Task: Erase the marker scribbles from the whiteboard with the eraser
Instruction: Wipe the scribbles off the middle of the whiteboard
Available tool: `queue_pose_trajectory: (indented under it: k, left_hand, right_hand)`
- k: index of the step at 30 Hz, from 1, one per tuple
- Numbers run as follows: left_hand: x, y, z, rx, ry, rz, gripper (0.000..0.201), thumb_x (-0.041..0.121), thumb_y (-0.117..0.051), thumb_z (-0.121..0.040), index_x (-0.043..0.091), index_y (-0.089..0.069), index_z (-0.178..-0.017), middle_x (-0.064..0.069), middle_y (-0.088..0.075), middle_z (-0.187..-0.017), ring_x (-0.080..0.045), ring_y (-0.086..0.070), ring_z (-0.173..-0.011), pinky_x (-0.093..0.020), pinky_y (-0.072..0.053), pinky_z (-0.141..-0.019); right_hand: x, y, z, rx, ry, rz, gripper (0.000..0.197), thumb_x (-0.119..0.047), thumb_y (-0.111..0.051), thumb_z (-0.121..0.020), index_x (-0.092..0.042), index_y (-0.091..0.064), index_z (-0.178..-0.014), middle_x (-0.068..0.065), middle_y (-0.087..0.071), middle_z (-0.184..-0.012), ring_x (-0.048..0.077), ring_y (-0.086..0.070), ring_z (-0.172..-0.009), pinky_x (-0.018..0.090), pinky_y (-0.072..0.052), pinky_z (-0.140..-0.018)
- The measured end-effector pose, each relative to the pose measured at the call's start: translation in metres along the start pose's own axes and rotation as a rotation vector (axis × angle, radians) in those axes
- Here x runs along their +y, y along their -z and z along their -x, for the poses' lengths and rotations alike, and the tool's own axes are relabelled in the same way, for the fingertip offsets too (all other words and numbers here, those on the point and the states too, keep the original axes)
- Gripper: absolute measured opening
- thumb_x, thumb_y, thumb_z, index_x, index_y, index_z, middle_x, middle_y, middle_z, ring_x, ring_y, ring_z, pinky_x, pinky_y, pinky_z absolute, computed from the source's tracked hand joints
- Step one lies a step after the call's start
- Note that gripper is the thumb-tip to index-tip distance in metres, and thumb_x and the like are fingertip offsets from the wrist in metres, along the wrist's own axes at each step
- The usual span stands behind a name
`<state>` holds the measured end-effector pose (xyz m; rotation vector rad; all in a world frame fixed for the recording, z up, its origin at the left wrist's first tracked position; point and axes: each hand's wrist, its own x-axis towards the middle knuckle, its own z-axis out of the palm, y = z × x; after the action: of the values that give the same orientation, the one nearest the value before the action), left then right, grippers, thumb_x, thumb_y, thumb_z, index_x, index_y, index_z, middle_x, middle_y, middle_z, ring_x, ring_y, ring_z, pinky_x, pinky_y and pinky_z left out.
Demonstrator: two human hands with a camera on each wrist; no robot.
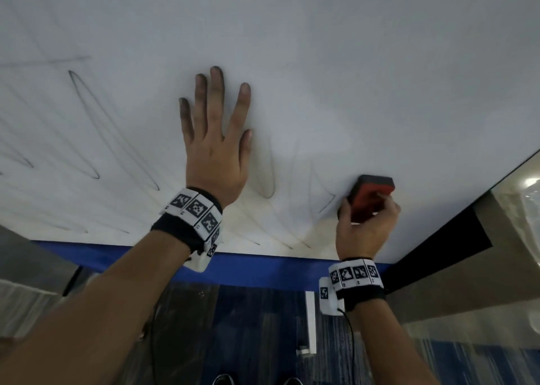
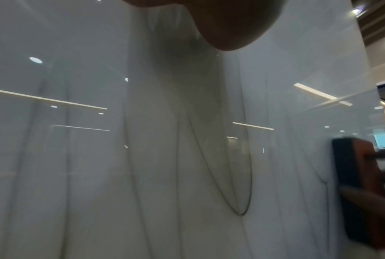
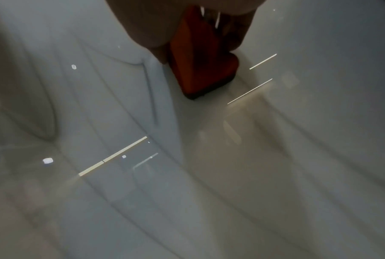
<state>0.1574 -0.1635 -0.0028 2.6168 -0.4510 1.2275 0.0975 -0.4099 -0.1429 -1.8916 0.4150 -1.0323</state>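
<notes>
While L hand lies flat on whiteboard, R hand grips eraser

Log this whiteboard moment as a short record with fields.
surface: whiteboard, blue lower edge
marks: dark marker scribbles, looping lines across the lower board, mostly to the left of the eraser
tool: red eraser with dark pad, pressed to the board
right hand: grips the eraser
left hand: flat on the board, fingers spread
task state: scribbles remain
</notes>
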Motion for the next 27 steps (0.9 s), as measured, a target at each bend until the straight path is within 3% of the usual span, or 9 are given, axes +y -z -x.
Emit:
queue_pose_trajectory:
  k: [4,7,10,12,15,18,21,24,27]
  left_hand:
    - [-0.01,0.016,0.001,-0.097,-0.058,-0.055,0.061,0.012,-0.045,-0.105,0.021,-0.023,-0.16,-0.019,-0.012,-0.167,-0.036,-0.009,-0.156,-0.056,-0.012,-0.126]
    - [-0.015,0.03,0.002,-0.061,-0.076,-0.028,0.058,0.009,-0.046,-0.103,0.022,-0.031,-0.158,-0.016,-0.018,-0.167,-0.032,-0.015,-0.156,-0.051,-0.018,-0.126]
    - [-0.023,0.04,-0.002,0.03,0.063,-0.012,0.053,0.024,-0.048,-0.106,0.022,-0.034,-0.157,-0.018,-0.02,-0.165,-0.036,-0.017,-0.155,-0.052,-0.02,-0.124]
    - [-0.029,0.042,-0.005,0.017,0.125,-0.021,0.055,0.033,-0.046,-0.107,0.024,-0.03,-0.158,-0.02,-0.016,-0.166,-0.037,-0.012,-0.155,-0.055,-0.018,-0.124]
    - [-0.03,0.038,-0.002,-0.044,0.115,-0.01,0.057,0.034,-0.043,-0.107,0.023,-0.025,-0.16,-0.021,-0.01,-0.167,-0.039,-0.007,-0.156,-0.055,-0.015,-0.125]
    - [-0.02,0.03,0.002,-0.072,0.142,0.024,0.056,0.031,-0.041,-0.108,0.022,-0.022,-0.161,-0.021,-0.007,-0.167,-0.039,-0.004,-0.156,-0.055,-0.016,-0.125]
    - [-0.016,0.025,0.008,-0.076,0.159,0.03,0.056,0.028,-0.04,-0.109,0.022,-0.02,-0.161,-0.021,-0.006,-0.167,-0.039,-0.003,-0.156,-0.055,-0.014,-0.125]
    - [-0.016,0.023,0.015,-0.064,0.158,0.039,0.058,0.018,-0.04,-0.106,0.022,-0.021,-0.161,-0.02,-0.009,-0.167,-0.037,-0.005,-0.156,-0.055,-0.013,-0.126]
    - [-0.02,0.022,0.023,-0.066,0.16,0.025,0.059,0.014,-0.039,-0.106,0.024,-0.022,-0.161,-0.017,-0.01,-0.168,-0.034,-0.006,-0.157,-0.053,-0.012,-0.126]
  right_hand:
    - [-0.083,-0.033,-0.002,-0.004,0.189,-0.003,0.055,-0.024,-0.09,-0.078,-0.008,-0.06,-0.121,0.012,-0.06,-0.109,0.027,-0.053,-0.095,0.017,-0.033,-0.077]
    - [-0.135,-0.057,0.003,-0.059,0.429,0.063,0.049,-0.036,-0.087,-0.082,-0.018,-0.063,-0.12,0.01,-0.064,-0.108,0.024,-0.052,-0.09,0.019,-0.033,-0.072]
    - [-0.131,-0.057,0.002,-0.062,0.534,0.11,0.049,-0.039,-0.086,-0.083,-0.025,-0.059,-0.121,0.009,-0.065,-0.109,0.025,-0.053,-0.089,0.023,-0.039,-0.069]
    - [-0.095,-0.043,0.004,-0.054,0.403,0.082,0.056,-0.037,-0.088,-0.08,-0.027,-0.054,-0.123,0.009,-0.063,-0.112,0.028,-0.057,-0.093,0.03,-0.049,-0.075]
    - [-0.054,-0.019,0.006,0.026,0.078,-0.007,0.064,-0.032,-0.089,-0.075,-0.038,-0.047,-0.124,-0.005,-0.054,-0.111,0.026,-0.058,-0.096,0.053,-0.055,-0.075]
    - [-0.068,-0.031,0.007,0.111,0.001,-0.071,0.065,-0.026,-0.088,-0.077,-0.034,-0.047,-0.127,-0.003,-0.052,-0.111,0.023,-0.056,-0.097,0.051,-0.054,-0.076]
    - [-0.121,-0.067,0.023,-0.036,0.245,-0.05,0.057,-0.027,-0.088,-0.078,-0.028,-0.053,-0.124,0.011,-0.059,-0.113,0.027,-0.052,-0.096,0.033,-0.046,-0.074]
    - [-0.146,-0.089,0.037,-0.181,0.481,0.086,0.049,-0.031,-0.083,-0.085,-0.032,-0.052,-0.123,0.01,-0.061,-0.113,0.028,-0.05,-0.095,0.027,-0.044,-0.063]
    - [-0.123,-0.069,0.023,-0.147,0.474,0.096,0.05,-0.03,-0.083,-0.084,-0.031,-0.053,-0.124,0.013,-0.059,-0.116,0.029,-0.051,-0.097,0.027,-0.042,-0.068]
